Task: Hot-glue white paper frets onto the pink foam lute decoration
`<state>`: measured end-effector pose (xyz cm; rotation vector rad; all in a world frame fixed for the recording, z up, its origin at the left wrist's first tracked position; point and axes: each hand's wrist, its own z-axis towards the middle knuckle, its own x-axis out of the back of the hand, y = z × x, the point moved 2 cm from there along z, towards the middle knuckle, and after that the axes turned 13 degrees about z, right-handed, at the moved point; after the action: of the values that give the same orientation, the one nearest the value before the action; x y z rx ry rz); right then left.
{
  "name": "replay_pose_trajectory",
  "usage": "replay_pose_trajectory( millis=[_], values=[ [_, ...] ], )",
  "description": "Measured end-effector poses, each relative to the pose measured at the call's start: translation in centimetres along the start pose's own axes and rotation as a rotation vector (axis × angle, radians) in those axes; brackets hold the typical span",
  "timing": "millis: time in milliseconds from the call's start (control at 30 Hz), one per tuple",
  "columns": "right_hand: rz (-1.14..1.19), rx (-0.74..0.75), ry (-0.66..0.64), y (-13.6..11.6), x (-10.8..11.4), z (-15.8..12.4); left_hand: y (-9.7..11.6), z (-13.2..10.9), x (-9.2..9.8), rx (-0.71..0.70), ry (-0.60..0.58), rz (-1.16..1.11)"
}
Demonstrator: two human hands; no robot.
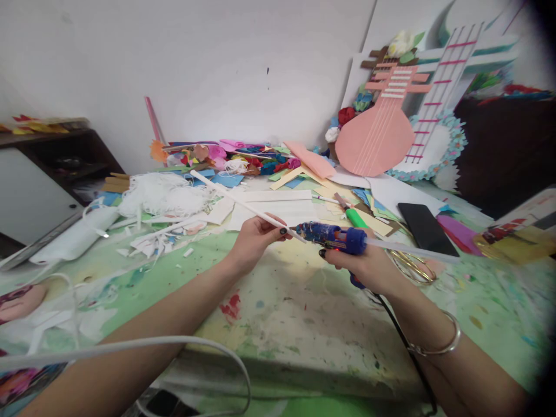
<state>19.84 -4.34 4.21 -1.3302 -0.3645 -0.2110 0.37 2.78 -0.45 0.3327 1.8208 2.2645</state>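
My left hand pinches a thin white rolled paper stick near its lower right end. The stick slants up to the left across the table. In my right hand is a blue hot glue gun, its fingers wrapped around the handle. The gun's nozzle points left and is at the stick's end, close to my left fingertips; whether it touches is hard to tell. A long translucent glue stick sticks out of the gun's back. A small red light glows on the gun.
Behind lie white paper sheets, coloured scraps and a white shredded heap. To the right are a green-handled cutter, a black phone and gold-handled scissors. A pink paper lute leans on the wall. A white cable loops in front.
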Motion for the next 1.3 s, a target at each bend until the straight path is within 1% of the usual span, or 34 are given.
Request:
replay_pose_trajectory(
  millis=[267,500,667,867,1100,1300],
  values=[
    [0.006,-0.012,0.001,-0.35,-0.08,-0.09,0.21,0.03,-0.13,0.004,0.007,-0.009],
    [-0.012,-0.012,-0.026,-0.27,0.04,-0.04,0.32,0.01,-0.04,-0.008,0.007,-0.023],
    [-0.034,-0.001,-0.013,-0.12,0.14,-0.04,0.43,-0.03,0.04,-0.006,0.023,-0.042],
    [-0.057,-0.028,0.021,-0.24,0.31,-0.15,0.38,0.05,0.33,-0.009,0.032,-0.056],
    [-0.059,0.026,0.021,0.33,0.57,0.04,0.58,0.12,0.43,0.006,0.047,-0.073],
    [-0.082,0.011,0.028,-0.35,0.43,0.06,0.49,0.17,0.48,0.025,0.076,-0.103]
  ],
)
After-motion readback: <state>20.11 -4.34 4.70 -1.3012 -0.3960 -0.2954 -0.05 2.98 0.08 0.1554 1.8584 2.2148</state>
